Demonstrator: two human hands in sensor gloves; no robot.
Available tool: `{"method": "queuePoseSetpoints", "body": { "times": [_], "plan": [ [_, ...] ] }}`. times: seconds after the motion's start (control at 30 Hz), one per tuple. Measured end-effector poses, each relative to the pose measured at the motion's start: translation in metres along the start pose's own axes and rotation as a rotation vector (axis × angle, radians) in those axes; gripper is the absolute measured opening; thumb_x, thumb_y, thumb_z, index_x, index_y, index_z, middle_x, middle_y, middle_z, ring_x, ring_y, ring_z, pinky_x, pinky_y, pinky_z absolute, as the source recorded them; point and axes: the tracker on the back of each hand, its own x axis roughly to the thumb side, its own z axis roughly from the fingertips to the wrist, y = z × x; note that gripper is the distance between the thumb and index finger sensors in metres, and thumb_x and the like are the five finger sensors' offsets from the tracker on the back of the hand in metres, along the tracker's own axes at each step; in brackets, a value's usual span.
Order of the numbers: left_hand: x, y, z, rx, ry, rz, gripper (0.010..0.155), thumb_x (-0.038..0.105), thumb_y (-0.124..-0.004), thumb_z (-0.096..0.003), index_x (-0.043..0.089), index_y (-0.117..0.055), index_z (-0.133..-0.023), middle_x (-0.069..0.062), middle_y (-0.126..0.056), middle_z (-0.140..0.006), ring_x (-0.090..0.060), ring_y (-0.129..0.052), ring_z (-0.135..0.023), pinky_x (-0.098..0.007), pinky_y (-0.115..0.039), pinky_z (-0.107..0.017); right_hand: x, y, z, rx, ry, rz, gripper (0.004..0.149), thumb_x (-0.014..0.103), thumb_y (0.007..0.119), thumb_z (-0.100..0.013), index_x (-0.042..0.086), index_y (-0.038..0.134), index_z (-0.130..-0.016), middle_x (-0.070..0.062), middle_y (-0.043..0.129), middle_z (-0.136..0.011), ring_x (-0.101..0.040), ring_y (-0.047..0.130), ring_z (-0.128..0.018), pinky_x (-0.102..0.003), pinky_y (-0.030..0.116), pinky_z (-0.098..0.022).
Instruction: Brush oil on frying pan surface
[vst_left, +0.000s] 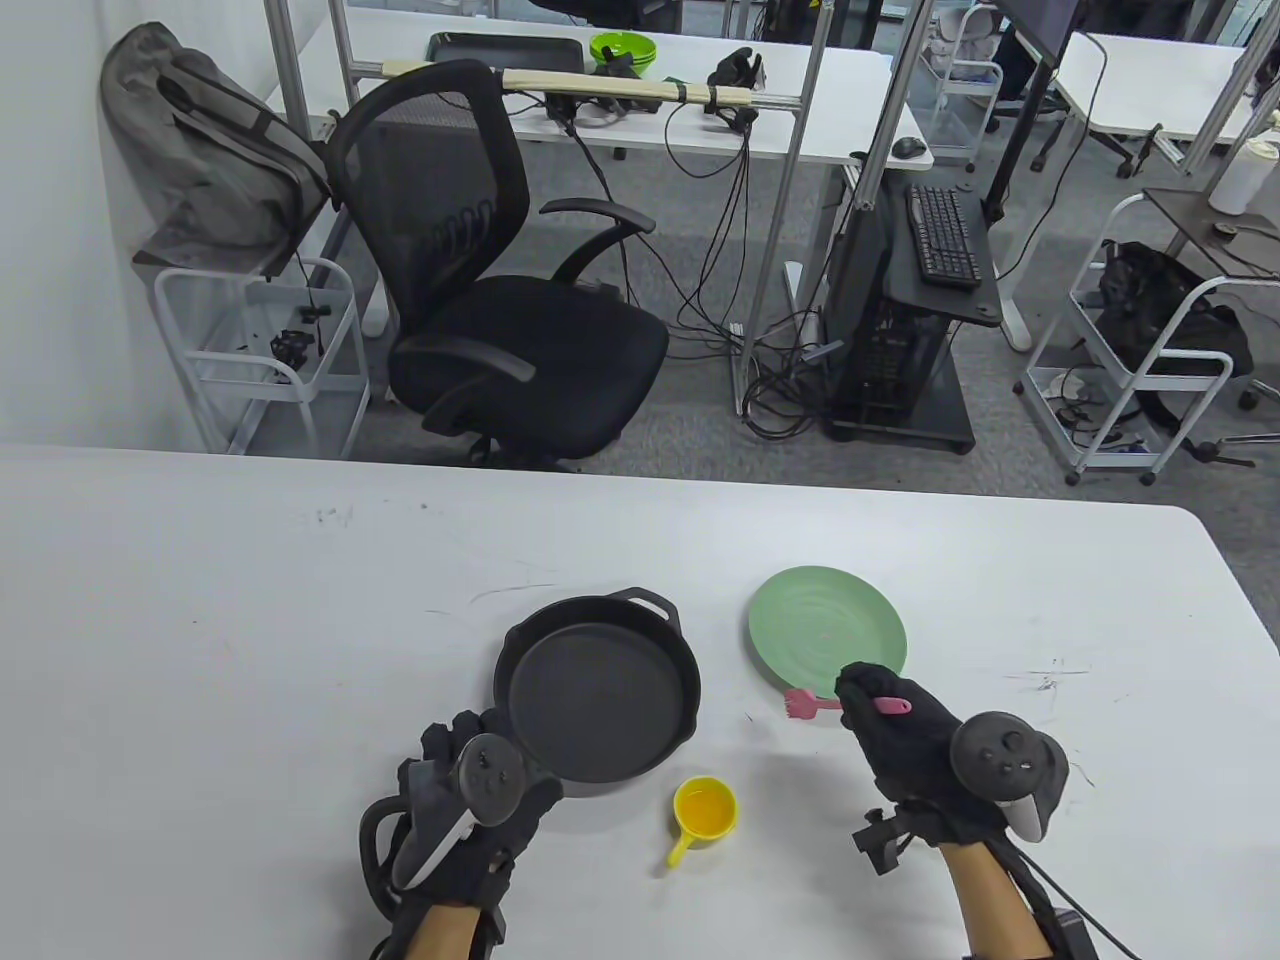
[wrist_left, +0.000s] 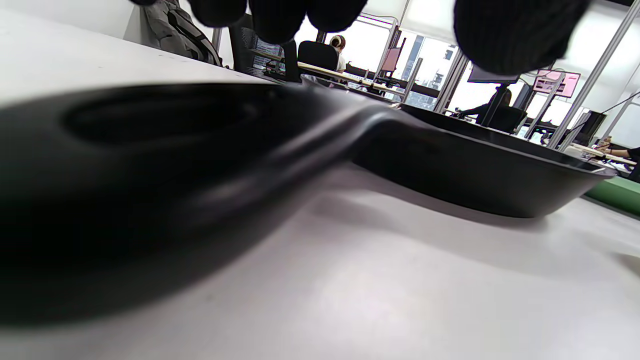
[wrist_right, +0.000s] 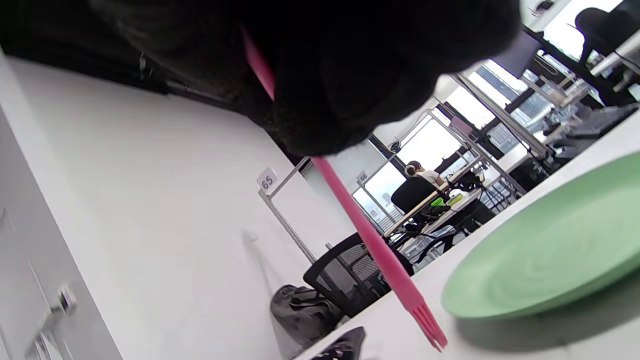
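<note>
The black frying pan (vst_left: 600, 690) sits on the white table (vst_left: 250, 620), its long handle under my left hand (vst_left: 470, 745). In the left wrist view the handle (wrist_left: 150, 165) runs below my gloved fingers (wrist_left: 280, 15), which hang above it with a gap showing. My right hand (vst_left: 865, 695) grips a pink silicone brush (vst_left: 810, 703) by its handle, bristles pointing left just above the table beside the green plate (vst_left: 828, 640). The brush (wrist_right: 380, 250) and plate (wrist_right: 550, 250) also show in the right wrist view. A small yellow cup of oil (vst_left: 705, 808) stands in front of the pan.
A black office chair (vst_left: 500, 270) stands beyond the table's far edge. The yellow cup's short handle (vst_left: 680, 852) points toward me. Scuff marks (vst_left: 1040, 680) lie on the table to the right of the plate.
</note>
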Motion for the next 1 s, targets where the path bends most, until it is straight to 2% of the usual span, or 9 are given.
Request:
{"method": "queuePoseSetpoints", "body": {
  "times": [0.27,0.53,0.7,0.83,0.9,1.0],
  "plan": [
    [0.004,-0.003,-0.001,-0.018,-0.011,-0.005,0.091,0.067,-0.077,-0.0529,0.013,-0.046,-0.12,-0.019,-0.049,-0.125,-0.052,-0.049,-0.111,-0.069,-0.045,-0.074,-0.007,-0.006,0.021,-0.006,0.051,-0.237,0.039,0.044,0.07,-0.06,0.018,0.079,-0.087,-0.015,0.098,-0.06,-0.025,0.093,-0.042,-0.028,0.084,-0.024],
    [0.01,-0.013,-0.004,-0.079,0.007,-0.055,0.091,0.064,-0.078,-0.0536,0.008,-0.049,-0.119,-0.025,-0.055,-0.119,-0.054,-0.058,-0.105,-0.068,-0.051,-0.071,-0.006,-0.009,0.029,0.04,0.04,-0.268,0.038,0.044,0.07,-0.061,0.018,0.079,-0.087,-0.014,0.098,-0.059,-0.024,0.093,-0.04,-0.027,0.084,-0.023],
    [0.013,-0.021,-0.008,-0.089,0.055,-0.073,0.083,0.056,-0.079,-0.0555,0.003,-0.056,-0.114,-0.028,-0.067,-0.108,-0.051,-0.072,-0.09,-0.062,-0.061,-0.065,-0.005,-0.008,0.03,0.063,0.03,-0.275,0.038,0.045,0.07,-0.061,0.018,0.079,-0.086,-0.014,0.098,-0.058,-0.023,0.094,-0.039,-0.026,0.083,-0.022],
    [0.014,-0.029,-0.014,-0.09,0.061,-0.015,0.065,0.045,-0.075,-0.0585,0.002,-0.064,-0.106,-0.02,-0.082,-0.091,-0.04,-0.086,-0.072,-0.055,-0.072,-0.054,-0.006,-0.008,0.03,0.074,0.025,-0.276,0.038,0.045,0.07,-0.061,0.018,0.08,-0.086,-0.014,0.098,-0.057,-0.023,0.094,-0.039,-0.026,0.083,-0.021],
    [0.015,-0.031,-0.016,-0.104,0.058,-0.03,0.064,0.044,-0.073,-0.0588,0.001,-0.063,-0.104,-0.014,-0.087,-0.082,-0.032,-0.091,-0.061,-0.05,-0.077,-0.047,-0.005,-0.007,0.03,0.08,0.025,-0.278,0.038,0.045,0.07,-0.06,0.018,0.08,-0.086,-0.013,0.098,-0.057,-0.023,0.094,-0.039,-0.026,0.083,-0.021],
    [0.016,-0.034,-0.016,-0.111,0.053,-0.009,0.064,0.044,-0.073,-0.0584,-0.001,-0.059,-0.103,-0.008,-0.088,-0.076,-0.025,-0.093,-0.052,-0.045,-0.081,-0.039,-0.005,-0.006,0.03,0.086,0.024,-0.276,0.038,0.045,0.07,-0.061,0.018,0.08,-0.086,-0.013,0.098,-0.057,-0.022,0.094,-0.038,-0.025,0.083,-0.021]
  ]
}}
